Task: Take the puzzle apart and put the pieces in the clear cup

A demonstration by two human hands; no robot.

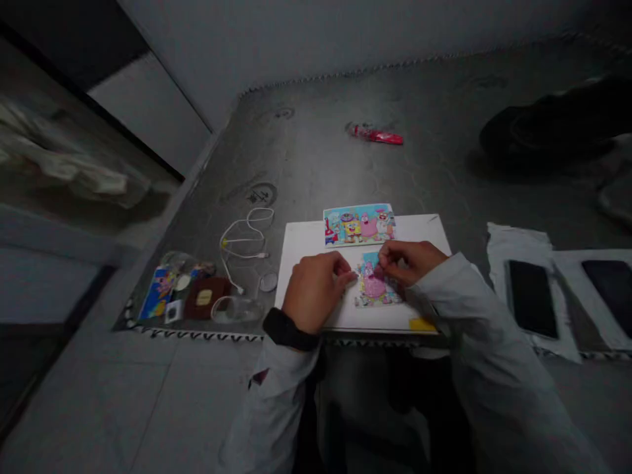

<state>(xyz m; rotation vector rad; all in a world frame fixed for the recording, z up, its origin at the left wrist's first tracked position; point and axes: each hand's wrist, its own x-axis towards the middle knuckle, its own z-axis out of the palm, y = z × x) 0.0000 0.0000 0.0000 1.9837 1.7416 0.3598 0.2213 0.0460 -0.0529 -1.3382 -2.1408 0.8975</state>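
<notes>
A partly joined jigsaw puzzle (374, 288) with a pink cartoon figure lies on a white board (303, 247), its left and lower edges uneven. Just left of it is my left hand (316, 288), wearing a dark wristband; thumb and forefinger come together at the puzzle's edge. What they pinch, if anything, is too small to make out. My right hand (409, 262) bends over the puzzle's right side with fingertips pressed together, covering that part; anything between them is hidden. Behind the puzzle lies a cartoon picture card (359, 226) showing similar figures.
Left of the board are a white cable (241, 240), a brown pouch (204, 298), a clear cup (238, 309) and a colourful packet (157, 291). A red item (378, 136) lies farther back on the grey mat (316, 171). Two dark phones (532, 298) rest on white sheets at right.
</notes>
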